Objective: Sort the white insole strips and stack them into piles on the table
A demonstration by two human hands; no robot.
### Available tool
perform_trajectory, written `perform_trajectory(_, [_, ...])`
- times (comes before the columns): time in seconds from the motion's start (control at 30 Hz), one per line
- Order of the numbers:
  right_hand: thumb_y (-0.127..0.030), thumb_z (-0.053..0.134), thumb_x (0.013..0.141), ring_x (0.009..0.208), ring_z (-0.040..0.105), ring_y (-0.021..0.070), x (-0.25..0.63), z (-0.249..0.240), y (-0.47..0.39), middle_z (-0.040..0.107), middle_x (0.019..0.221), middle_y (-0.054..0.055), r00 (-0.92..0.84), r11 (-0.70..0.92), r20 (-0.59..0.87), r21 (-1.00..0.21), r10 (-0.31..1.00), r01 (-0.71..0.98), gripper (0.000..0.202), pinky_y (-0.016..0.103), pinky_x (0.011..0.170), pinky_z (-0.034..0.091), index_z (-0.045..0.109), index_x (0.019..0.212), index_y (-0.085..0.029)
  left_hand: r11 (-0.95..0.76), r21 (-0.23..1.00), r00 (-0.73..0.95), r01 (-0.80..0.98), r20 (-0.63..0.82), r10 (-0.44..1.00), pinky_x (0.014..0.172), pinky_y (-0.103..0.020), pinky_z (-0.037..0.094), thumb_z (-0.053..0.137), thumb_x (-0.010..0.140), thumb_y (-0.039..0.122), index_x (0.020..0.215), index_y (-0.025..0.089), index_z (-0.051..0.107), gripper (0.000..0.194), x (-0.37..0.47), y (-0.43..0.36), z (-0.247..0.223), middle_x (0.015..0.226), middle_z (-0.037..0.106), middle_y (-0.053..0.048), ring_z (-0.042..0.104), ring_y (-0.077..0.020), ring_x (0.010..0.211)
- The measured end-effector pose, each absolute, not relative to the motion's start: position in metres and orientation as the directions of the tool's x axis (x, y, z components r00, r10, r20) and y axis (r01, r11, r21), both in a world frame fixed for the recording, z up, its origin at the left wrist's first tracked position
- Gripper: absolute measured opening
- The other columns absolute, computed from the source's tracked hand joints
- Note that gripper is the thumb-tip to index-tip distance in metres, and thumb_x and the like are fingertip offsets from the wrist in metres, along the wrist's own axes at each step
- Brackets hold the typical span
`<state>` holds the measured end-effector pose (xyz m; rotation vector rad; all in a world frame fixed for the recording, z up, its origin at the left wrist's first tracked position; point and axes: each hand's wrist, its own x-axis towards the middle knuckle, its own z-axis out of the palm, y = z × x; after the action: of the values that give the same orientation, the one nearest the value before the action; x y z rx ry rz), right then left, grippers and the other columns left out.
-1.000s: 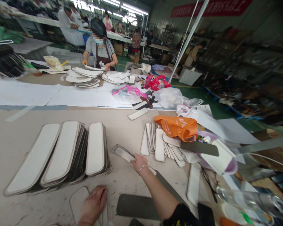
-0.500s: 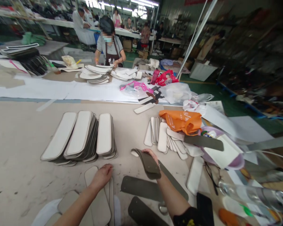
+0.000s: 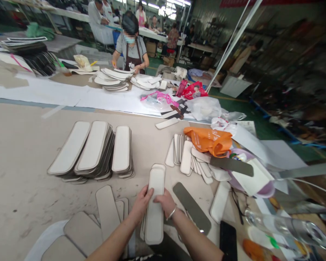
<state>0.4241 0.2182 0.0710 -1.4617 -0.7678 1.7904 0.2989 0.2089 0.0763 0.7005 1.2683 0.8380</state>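
A small stack of long white panels [image 3: 155, 214] with rounded ends stands out in front of me, white face up. My left hand [image 3: 141, 203] grips its left edge, thumb on top. My right hand [image 3: 166, 203], with a bracelet at the wrist, grips the right edge, thumb also on top. Under and beside the hands lie dark grey-green panels, one of them [image 3: 192, 208] slanting to the right. To the left of my left hand lie pale beige panels [image 3: 108, 208], some overlapping.
Tall stacks of white panels [image 3: 96, 145] stand at left centre. A fanned pile [image 3: 187, 157] lies by an orange bag [image 3: 209, 139] and a purple basin [image 3: 270, 188]. A phone [image 3: 228, 239] and a clear bottle [image 3: 282, 224] lie at right. A co-worker [image 3: 130, 49] handles panels across the table.
My right hand held bent panels with the dark side showing; they now lie flat, white side up. My left hand has moved right and taken hold of them too.
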Motion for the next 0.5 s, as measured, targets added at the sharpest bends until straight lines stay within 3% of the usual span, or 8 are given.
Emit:
perform_trajectory(0.1, [-0.017,0.061,0.048,0.058,0.057,0.0169,0.414,0.058,0.193,0.063,0.066,-0.003,-0.109,-0.619,-0.610,-0.768,0.785,-0.163,0.047,0.027,0.053,0.046,0.057,0.095,-0.017,0.591,0.791,0.042,-0.161,-0.592,0.804,0.080,-0.034,0.051,0.061,0.075,0.047,0.109,0.012,0.057,0.049,0.302,0.204,0.075,0.106,0.068,-0.013,0.063,-0.0252,0.096])
perform_trajectory(0.23, [-0.023,0.065,0.057,0.076,0.062,0.0212,0.416,0.052,0.158,0.066,0.084,0.002,-0.081,-0.584,-0.580,-0.791,0.811,-0.181,0.051,0.033,0.066,0.050,0.053,0.107,-0.018,0.686,0.640,0.166,-0.345,-0.678,0.716,0.074,-0.033,0.053,0.064,0.075,0.042,0.108,0.013,0.058,0.045,0.303,0.191,0.074,0.099,0.070,-0.012,0.066,-0.0233,0.089])
perform_trajectory(0.37, [-0.036,0.060,0.074,0.098,0.059,0.0241,0.441,0.063,0.166,0.063,0.106,0.011,0.054,-0.381,-0.377,-0.908,0.925,0.176,0.048,0.038,0.083,0.048,0.050,0.117,-0.016,0.729,0.521,0.210,-0.444,-0.731,0.650,0.071,-0.033,0.055,0.068,0.073,0.037,0.113,0.016,0.056,0.047,0.301,0.188,0.078,0.092,0.072,-0.010,0.068,-0.0221,0.083])
perform_trajectory(0.43, [-0.040,0.056,0.079,0.115,0.050,0.0255,0.458,0.076,0.195,0.054,0.124,0.016,0.116,-0.234,-0.206,-0.903,0.972,0.359,0.060,0.041,0.094,0.043,0.041,0.131,-0.014,0.740,0.520,0.237,-0.426,-0.725,0.646,0.074,-0.033,0.055,0.068,0.074,0.035,0.116,0.016,0.054,0.048,0.301,0.193,0.080,0.095,0.071,-0.011,0.068,-0.0220,0.085])
perform_trajectory(0.5, [-0.044,0.054,0.081,0.130,0.036,0.0254,0.475,0.093,0.231,0.041,0.138,0.017,0.073,-0.091,-0.062,-0.855,0.995,0.510,0.068,0.042,0.106,0.031,0.034,0.137,-0.012,0.764,0.527,0.287,-0.371,-0.718,0.634,0.078,-0.034,0.054,0.067,0.075,0.035,0.117,0.017,0.053,0.048,0.304,0.200,0.082,0.101,0.070,-0.011,0.067,-0.0223,0.090])
